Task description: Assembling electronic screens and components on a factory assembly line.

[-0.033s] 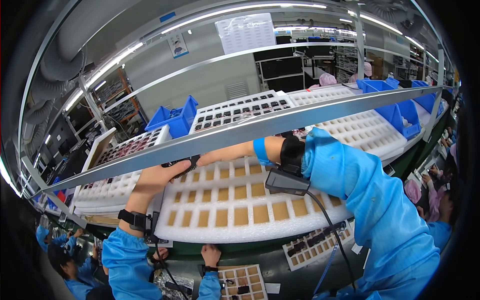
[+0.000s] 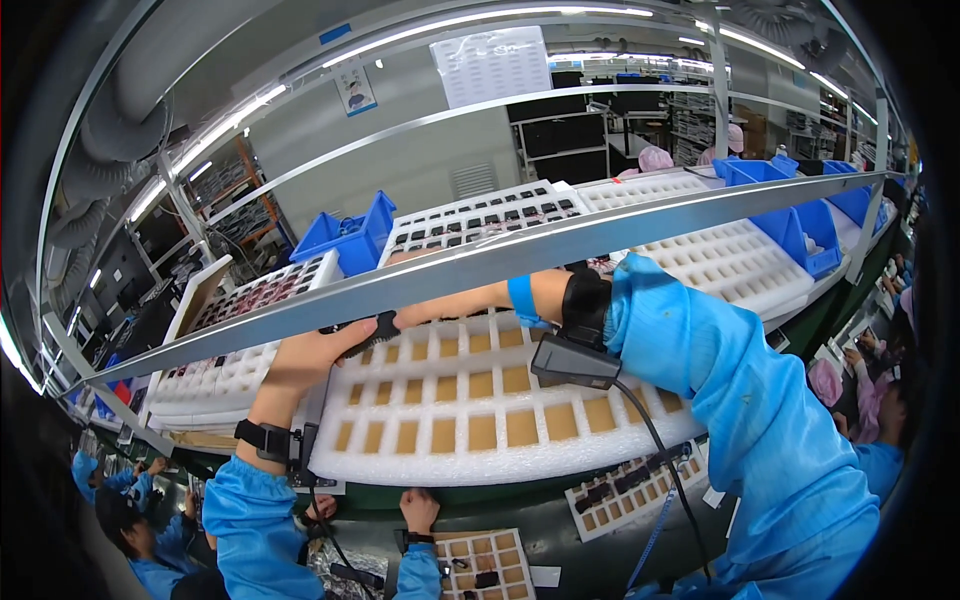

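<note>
My left hand (image 2: 302,357) is closed on a small black part with a ribbed edge (image 2: 382,327), beside the left end of a white foam tray. The upper side of the part is hidden behind a metal rail (image 2: 470,262). My right hand (image 2: 430,311) reaches across from the right and meets the part. Most of its fingers are behind the rail, though some skin shows just above it. Below both arms lies the foam tray (image 2: 480,467), with rows of square pockets showing tan bottoms.
Behind the rail are foam trays holding black parts (image 2: 490,222), a blue bin (image 2: 352,240) and more blue bins (image 2: 808,240) at right. Cables hang from both my wrists. Co-workers sit below, one hand (image 2: 419,510) beside a small divided tray (image 2: 490,560).
My left thumb has drawn back a little, so more of the black part shows between my hands. A bit of skin now appears above the rail.
</note>
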Demonstrator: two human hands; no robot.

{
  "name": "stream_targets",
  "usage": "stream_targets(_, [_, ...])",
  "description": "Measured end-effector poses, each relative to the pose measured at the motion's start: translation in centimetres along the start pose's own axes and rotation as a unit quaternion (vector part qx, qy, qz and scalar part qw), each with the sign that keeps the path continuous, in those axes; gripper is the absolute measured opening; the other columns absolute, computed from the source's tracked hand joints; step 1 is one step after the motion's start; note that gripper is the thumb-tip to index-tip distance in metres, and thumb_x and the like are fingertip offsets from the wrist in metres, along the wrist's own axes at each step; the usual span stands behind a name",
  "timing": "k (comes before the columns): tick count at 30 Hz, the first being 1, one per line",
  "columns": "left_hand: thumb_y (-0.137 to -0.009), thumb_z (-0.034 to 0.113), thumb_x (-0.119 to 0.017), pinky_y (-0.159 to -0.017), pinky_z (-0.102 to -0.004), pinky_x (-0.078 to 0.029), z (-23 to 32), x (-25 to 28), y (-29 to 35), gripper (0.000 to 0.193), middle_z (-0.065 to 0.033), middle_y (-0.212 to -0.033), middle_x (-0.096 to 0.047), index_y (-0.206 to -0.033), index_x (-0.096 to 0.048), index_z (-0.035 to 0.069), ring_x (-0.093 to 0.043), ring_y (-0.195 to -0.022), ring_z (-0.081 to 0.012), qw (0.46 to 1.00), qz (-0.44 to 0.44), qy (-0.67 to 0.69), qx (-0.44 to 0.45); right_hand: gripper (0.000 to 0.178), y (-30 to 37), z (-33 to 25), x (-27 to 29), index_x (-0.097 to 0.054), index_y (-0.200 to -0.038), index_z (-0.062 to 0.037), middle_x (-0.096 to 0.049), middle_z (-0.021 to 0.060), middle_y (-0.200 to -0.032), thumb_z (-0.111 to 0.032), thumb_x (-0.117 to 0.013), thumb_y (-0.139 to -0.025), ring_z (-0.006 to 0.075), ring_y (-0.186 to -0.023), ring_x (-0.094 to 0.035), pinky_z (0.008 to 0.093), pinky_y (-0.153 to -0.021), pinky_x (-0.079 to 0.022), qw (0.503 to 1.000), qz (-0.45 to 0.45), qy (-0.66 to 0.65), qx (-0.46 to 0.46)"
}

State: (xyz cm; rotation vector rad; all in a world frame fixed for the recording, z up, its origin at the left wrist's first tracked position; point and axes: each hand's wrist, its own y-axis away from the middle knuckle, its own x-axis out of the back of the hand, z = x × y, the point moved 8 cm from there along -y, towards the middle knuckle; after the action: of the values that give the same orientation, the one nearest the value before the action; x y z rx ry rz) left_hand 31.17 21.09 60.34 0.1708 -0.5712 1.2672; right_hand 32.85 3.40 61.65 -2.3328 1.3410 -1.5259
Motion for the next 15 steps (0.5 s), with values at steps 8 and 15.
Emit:
stream_targets(8, [-0.088, 0.011, -0.076, -0.059, -0.0221, -0.051, -0.4, 2.9, 2.1, 0.028, -0.0063, -0.101, -0.073, -0.114, -0.070, 0.001, -0.066, -0.081, -0.0089, 0.997, 0.027, 0.069, -0.023, 0.036, 0.3, 3.8, -0.3, -0.071, -0.109, -0.0036, -0.073, 0.0145, -0.105, -0.036, -0.060, -0.096, 0.0336, -0.100, -0.069, 0.0430, -0.088, -0.053, 0.976, 0.071, 0.199, -0.058])
stream_targets(15, [-0.091, 0.010, -0.073, -0.064, -0.0204, -0.052, -0.3, 2.6, 3.4, 0.023, -0.0035, -0.098, -0.073, -0.112, -0.071, 0.000, -0.064, -0.078, -0.0059, 0.996, 0.040, 0.078, -0.005, 0.030, 0.9, 2.7, 0.3, -0.071, -0.114, -0.0092, -0.072, 0.0136, -0.109, -0.032, -0.059, -0.099, 0.0304, -0.097, -0.069, 0.0425, -0.088, -0.052, 0.975, 0.010, 0.158, -0.156])
